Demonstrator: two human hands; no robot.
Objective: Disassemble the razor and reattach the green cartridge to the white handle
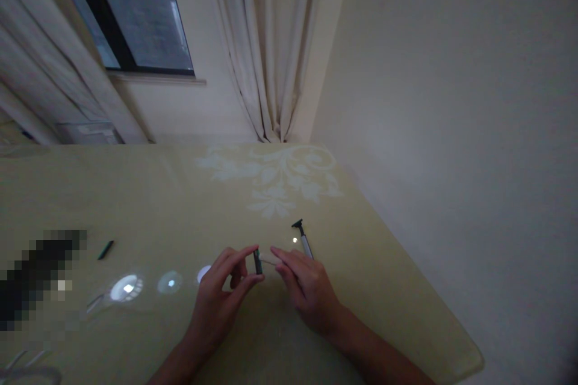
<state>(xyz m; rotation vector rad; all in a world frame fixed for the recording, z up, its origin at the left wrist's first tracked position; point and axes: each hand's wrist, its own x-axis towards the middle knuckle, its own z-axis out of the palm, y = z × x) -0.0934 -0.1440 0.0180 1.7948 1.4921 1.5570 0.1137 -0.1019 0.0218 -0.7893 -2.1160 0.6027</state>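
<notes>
My left hand (226, 289) pinches a small dark part (257, 261) between thumb and forefinger, held upright above the table. My right hand (303, 289) is closed on a thin pale rod-like piece (268, 260) that meets the dark part. Just beyond my right hand lies a slim silver tool with a black T-shaped head (303, 237) on the yellow-green table (180, 204).
A small dark cap-like piece (105, 249) lies on the table to the left. A blurred-out dark object (36, 280) sits at the far left edge. Bright light reflections (127, 287) dot the glossy top. Curtains, a window and a bare wall stand behind; the table's right edge runs diagonally.
</notes>
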